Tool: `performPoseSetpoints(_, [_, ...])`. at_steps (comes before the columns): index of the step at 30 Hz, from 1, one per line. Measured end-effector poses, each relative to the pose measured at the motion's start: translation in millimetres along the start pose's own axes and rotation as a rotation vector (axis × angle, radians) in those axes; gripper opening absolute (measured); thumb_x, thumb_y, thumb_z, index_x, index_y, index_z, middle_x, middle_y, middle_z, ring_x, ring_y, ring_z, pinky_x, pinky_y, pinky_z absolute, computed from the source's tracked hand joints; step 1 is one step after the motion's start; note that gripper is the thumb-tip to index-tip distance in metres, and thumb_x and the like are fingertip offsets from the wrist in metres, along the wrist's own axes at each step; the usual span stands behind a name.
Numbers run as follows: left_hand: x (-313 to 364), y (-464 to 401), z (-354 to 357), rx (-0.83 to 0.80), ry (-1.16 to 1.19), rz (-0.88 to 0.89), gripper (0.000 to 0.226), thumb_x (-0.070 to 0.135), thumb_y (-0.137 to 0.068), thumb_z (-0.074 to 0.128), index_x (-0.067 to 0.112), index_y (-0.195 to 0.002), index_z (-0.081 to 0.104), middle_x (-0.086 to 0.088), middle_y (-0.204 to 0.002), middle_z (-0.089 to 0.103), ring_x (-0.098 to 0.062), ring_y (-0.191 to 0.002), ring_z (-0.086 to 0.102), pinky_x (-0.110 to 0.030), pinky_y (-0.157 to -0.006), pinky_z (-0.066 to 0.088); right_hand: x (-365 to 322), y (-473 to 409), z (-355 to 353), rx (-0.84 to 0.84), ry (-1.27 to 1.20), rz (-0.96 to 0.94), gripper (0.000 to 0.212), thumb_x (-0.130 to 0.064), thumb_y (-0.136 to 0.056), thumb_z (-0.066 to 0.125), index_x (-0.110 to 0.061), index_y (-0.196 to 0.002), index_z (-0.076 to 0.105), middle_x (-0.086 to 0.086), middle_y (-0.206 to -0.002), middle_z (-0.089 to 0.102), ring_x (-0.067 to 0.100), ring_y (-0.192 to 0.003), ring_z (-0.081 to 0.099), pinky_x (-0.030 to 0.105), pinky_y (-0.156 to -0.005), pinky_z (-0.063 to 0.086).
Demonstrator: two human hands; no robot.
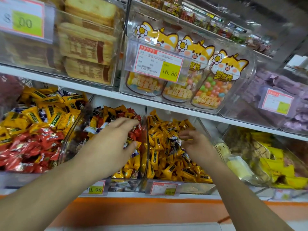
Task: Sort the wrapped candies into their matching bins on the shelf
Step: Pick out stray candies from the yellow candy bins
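Head view: wrapped candies (168, 157), mostly yellow, fill the clear right bin (202, 129) on the lower shelf; mixed red, yellow and white ones fill the middle bin (144, 124). The right hand (198, 144) reaches into the right bin, fingers curled among the wrappers; whether it grips one cannot be told. The left hand (115, 140) hovers over the middle bin, fingers spread, holding nothing. Jars of coloured sweets (211, 90) stand above.

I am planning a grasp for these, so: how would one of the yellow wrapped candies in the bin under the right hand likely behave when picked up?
Each yellow wrapped candy is small, so probably light. The wrappers look glossy and crinkled, so likely a bit slippery with floppy ends. They lie loosely heaped in the clear bin, so neighbours would probably shift when the right hand pulls one out.
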State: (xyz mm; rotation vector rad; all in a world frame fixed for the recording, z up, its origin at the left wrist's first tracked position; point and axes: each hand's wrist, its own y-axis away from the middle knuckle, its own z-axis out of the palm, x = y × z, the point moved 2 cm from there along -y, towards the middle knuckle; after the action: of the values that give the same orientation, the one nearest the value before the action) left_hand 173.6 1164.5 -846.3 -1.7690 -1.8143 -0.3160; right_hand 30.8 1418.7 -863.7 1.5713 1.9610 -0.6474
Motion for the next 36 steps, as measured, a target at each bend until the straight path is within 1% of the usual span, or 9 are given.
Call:
performPoseSetpoints(3, [7,2,18,-0.149,0.002,0.081,0.068,0.049,-0.102,0.050,0.048,-0.159,0.012,0.031,-0.164,0.003,-0.002,-0.149,0.025,-0.026,-0.118,0.030,3,-10,12,-0.115,0.129,-0.033,0.036,-0.017,-0.102,0.061,-0.032,-0.135,0.061,-0.003,-0.114,0.070,0.020,-0.071,0.066,0.035,-0.060,0.050])
performPoseSetpoints(6, [5,4,31,-0.230,0.003,0.092,0.068,0.055,-0.102,0.044,0.050,-0.159,0.006,0.034,-0.163,0.000,0.000,-0.149,0.026,-0.027,-0.118,0.031,-1,-19,15,-0.178,0.373,-0.132,0.042,-0.021,-0.096,0.071,-0.027,-0.137,0.064,0.000,-0.135,0.065,0.019,-0.120,0.062,0.026,-0.091,0.046])
performPoseSetpoints(8, [3,5,34,-0.246,0.026,0.094,0.068,0.058,-0.102,0.041,0.053,-0.158,0.003,0.033,-0.164,0.006,0.000,-0.149,0.025,-0.029,-0.119,0.032,0,-23,15,-0.143,0.408,-0.139,0.039,-0.021,-0.092,0.075,-0.029,-0.130,0.070,-0.004,-0.137,0.066,0.019,-0.127,0.059,0.026,-0.097,0.045])
performPoseSetpoints(12, [3,7,34,-0.244,0.024,0.090,0.068,0.058,-0.101,0.039,0.054,-0.157,0.000,0.031,-0.164,0.010,0.000,-0.149,0.025,-0.028,-0.118,0.030,9,-25,21,0.007,0.404,-0.144,0.031,-0.013,-0.086,0.079,-0.034,-0.109,0.077,-0.009,-0.120,0.074,0.012,-0.101,0.069,0.027,-0.084,0.059])
performPoseSetpoints(20, [7,9,31,-0.214,0.006,0.083,0.068,0.055,-0.102,0.044,0.049,-0.160,0.007,0.027,-0.164,0.016,-0.001,-0.146,0.030,-0.025,-0.117,0.030,10,-6,1,0.161,0.157,-0.085,0.027,-0.006,-0.093,0.071,-0.032,-0.095,0.080,-0.008,-0.100,0.073,0.010,-0.064,0.067,0.023,-0.041,0.050])
performPoseSetpoints(24, [10,9,25,-0.171,0.007,0.069,0.060,0.050,-0.103,0.048,0.045,-0.157,0.023,0.025,-0.160,0.027,-0.001,-0.143,0.033,-0.021,-0.112,0.032,-4,10,-11,0.124,-0.167,-0.015,0.019,-0.007,-0.092,0.075,-0.025,-0.096,0.079,0.002,-0.099,0.074,0.002,-0.041,0.054,0.019,-0.039,0.038])
performPoseSetpoints(29, [9,10,3,-0.082,0.000,-0.041,0.049,0.037,-0.105,0.051,0.037,-0.152,0.036,0.015,-0.157,0.036,-0.008,-0.136,0.045,-0.024,-0.106,0.042,-45,29,5,0.021,-0.319,-0.040,0.021,-0.013,-0.093,0.076,-0.034,-0.096,0.077,-0.007,-0.091,0.076,0.021,-0.066,0.066,0.029,-0.051,0.046])
performPoseSetpoints(33, [-4,15,-18,0.026,-0.005,-0.148,0.042,0.030,-0.102,0.054,0.036,-0.143,0.046,0.011,-0.149,0.045,-0.006,-0.086,0.067,-0.023,-0.071,0.055,-93,41,34,-0.133,-0.281,-0.245,0.023,-0.019,-0.100,0.069,-0.039,-0.111,0.073,0.000,-0.091,0.076,0.002,-0.048,0.048,0.027,-0.047,0.042])
performPoseSetpoints(36, [-11,19,-25,0.083,-0.011,-0.140,0.039,0.024,-0.101,0.056,0.033,-0.138,0.050,0.011,-0.145,0.047,-0.009,-0.106,0.060,-0.024,-0.083,0.050,-114,41,50,-0.314,-0.308,-0.316,0.043,-0.015,-0.100,0.067,-0.046,-0.130,0.067,-0.017,-0.138,0.063,-0.003,-0.114,0.063,0.026,-0.085,0.061])
